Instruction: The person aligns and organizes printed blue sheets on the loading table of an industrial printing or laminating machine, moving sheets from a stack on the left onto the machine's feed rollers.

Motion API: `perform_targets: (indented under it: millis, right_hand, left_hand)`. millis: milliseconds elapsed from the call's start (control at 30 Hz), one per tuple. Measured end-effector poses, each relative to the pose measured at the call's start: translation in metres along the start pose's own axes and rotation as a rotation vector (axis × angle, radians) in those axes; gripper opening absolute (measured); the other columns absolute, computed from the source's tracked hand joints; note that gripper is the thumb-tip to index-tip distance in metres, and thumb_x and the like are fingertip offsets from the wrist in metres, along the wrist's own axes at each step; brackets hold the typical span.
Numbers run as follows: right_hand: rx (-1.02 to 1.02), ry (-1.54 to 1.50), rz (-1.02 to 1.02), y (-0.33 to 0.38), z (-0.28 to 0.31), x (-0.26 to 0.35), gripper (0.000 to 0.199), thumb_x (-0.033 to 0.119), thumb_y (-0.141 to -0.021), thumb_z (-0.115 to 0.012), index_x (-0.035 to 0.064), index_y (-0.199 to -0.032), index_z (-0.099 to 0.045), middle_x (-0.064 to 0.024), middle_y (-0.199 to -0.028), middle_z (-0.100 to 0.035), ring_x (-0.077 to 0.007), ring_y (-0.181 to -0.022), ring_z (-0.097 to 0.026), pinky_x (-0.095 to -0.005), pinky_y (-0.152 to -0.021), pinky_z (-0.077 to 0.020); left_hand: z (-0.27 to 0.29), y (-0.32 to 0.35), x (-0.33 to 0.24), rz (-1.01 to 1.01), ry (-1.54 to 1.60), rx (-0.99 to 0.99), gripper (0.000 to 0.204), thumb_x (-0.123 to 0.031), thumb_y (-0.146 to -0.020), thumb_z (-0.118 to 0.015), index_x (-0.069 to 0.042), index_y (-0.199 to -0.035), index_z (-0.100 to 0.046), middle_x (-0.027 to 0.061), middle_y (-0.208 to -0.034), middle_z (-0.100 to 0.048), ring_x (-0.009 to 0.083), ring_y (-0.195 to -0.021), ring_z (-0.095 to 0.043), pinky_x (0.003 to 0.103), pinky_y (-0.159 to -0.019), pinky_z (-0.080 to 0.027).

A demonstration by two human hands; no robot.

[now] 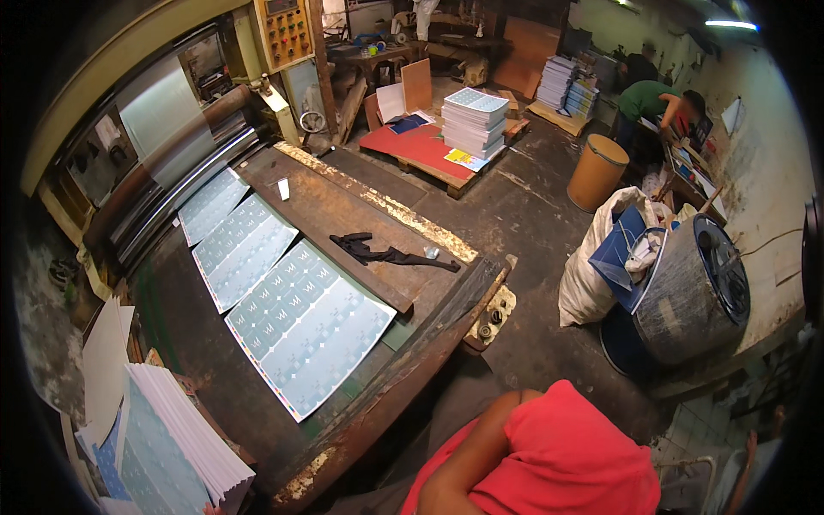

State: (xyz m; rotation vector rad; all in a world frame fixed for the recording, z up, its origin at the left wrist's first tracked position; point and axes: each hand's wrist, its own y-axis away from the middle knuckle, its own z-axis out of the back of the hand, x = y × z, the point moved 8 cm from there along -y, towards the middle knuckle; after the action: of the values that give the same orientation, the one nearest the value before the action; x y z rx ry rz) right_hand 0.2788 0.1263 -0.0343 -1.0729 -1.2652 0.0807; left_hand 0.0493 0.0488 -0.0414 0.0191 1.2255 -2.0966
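Neither of my hands shows. A bare arm (468, 446) with a red sleeve (566, 455) bends at the lower edge, and its hand is out of the picture. Ahead of it stands a laminating machine with a wide table. Three overlapping printed sheets (309, 330) in pale blue and green lie in a row from the near edge back to the shiny rollers (184, 184). Clear film (167, 120) runs down over the rollers. On the brown board beside the sheets lie a crumpled black cloth (378, 251) and a small white piece (284, 189).
A stack of printed sheets (184, 429) leans at the lower left. Beyond the table, a pallet (403, 154) bears a tall paper pile (475, 120). At right are a brown drum (598, 172), a filled white sack (592, 275) and a dark barrel (699, 296). A person in green (645, 101) bends over behind.
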Motion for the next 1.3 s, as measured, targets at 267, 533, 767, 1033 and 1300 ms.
perform_targets:
  millis: [267,533,767,1033,1300]
  right_hand:
    - [0.082,0.07,-0.228,0.061,-0.017,-0.031,0.067,0.054,-0.084,-0.069,-0.0029,-0.119,-0.061,-0.0222,-0.119,-0.063,-0.0327,-0.111,-0.059,-0.0412,-0.094,-0.0454]
    - [-0.924,-0.248,-0.314,0.138,0.102,-0.046,0.078,0.038,-0.091,-0.066,0.0061,-0.152,-0.029,-0.0148,-0.134,-0.054,-0.0182,-0.113,-0.056,-0.0336,-0.096,-0.0474]
    - [-1.519,-0.284,-0.322,0.19,0.128,-0.054,0.043,0.029,-0.092,-0.064,-0.003,-0.119,-0.052,-0.0131,-0.096,-0.063,-0.0194,-0.083,-0.063,-0.0334,-0.071,-0.0529]
    - [-1.734,-0.407,-0.523,0.322,0.083,-0.156,0.032,0.023,-0.097,-0.056,-0.003,-0.115,-0.051,-0.0141,-0.089,-0.063,-0.0221,-0.072,-0.063,-0.0347,-0.068,-0.0534]
    - [-1.739,-0.491,-0.441,0.308,0.085,-0.155,0.044,0.034,-0.101,-0.049,-0.0033,-0.123,-0.048,-0.0222,-0.098,-0.066,-0.0231,-0.073,-0.066,-0.037,-0.074,-0.0549]
  left_hand:
    - [0.004,0.034,0.094,0.406,0.243,-0.12,0.034,-0.021,-0.1,-0.056,0.01,-0.094,-0.068,0.0225,-0.087,-0.069,0.034,-0.082,-0.065,0.038,-0.082,-0.053]
    - [-0.016,0.022,-0.033,-0.193,0.514,0.41,0.024,-0.023,-0.075,-0.07,-0.006,-0.092,-0.073,0.0109,-0.099,-0.072,0.0347,-0.107,-0.063,0.053,-0.105,-0.036]
    - [-0.032,0.042,-0.083,-0.331,0.445,0.821,0.029,-0.033,-0.071,-0.074,-0.02,-0.098,-0.078,0.0013,-0.112,-0.072,0.0352,-0.128,-0.052,0.062,-0.115,-0.011]
    - [-0.021,-0.006,-0.013,-0.046,0.078,0.29,0.051,-0.039,-0.091,-0.063,-0.005,-0.128,-0.06,0.0154,-0.137,-0.056,0.0397,-0.135,-0.044,0.053,-0.112,-0.03]
    - [-0.031,0.013,0.031,0.029,-0.028,0.272,0.038,-0.03,-0.091,-0.066,-0.004,-0.118,-0.067,0.0133,-0.122,-0.067,0.033,-0.123,-0.057,0.045,-0.105,-0.038]
